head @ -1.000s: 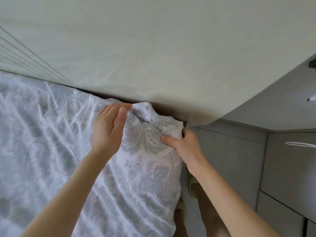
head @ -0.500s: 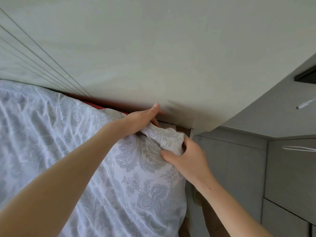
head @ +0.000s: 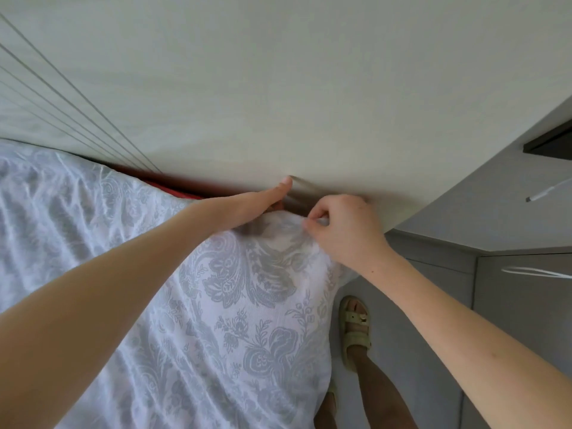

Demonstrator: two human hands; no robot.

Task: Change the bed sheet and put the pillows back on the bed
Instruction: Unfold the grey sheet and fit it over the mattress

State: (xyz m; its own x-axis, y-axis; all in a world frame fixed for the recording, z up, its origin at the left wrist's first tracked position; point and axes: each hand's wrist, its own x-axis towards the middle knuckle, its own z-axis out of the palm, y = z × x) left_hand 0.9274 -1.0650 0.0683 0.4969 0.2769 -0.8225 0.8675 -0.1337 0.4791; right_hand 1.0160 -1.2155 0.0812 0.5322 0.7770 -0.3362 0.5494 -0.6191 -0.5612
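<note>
Left hand [head: 257, 202] flat, fingers straight, wedged into narrow gap against wall panel [head: 309, 103]; right hand [head: 343, 230] pinches sheet [head: 247, 305] corner alongside.

The left grip [head: 247, 205] dips behind the bed sheet [head: 216, 320] corner, fingertips hidden. A red strip [head: 168, 190] there is mostly covered. The bottom edge cuts off one foot [head: 329, 404].

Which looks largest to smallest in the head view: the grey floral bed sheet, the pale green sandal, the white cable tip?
1. grey floral bed sheet
2. pale green sandal
3. white cable tip, though it is likely farther away
</note>
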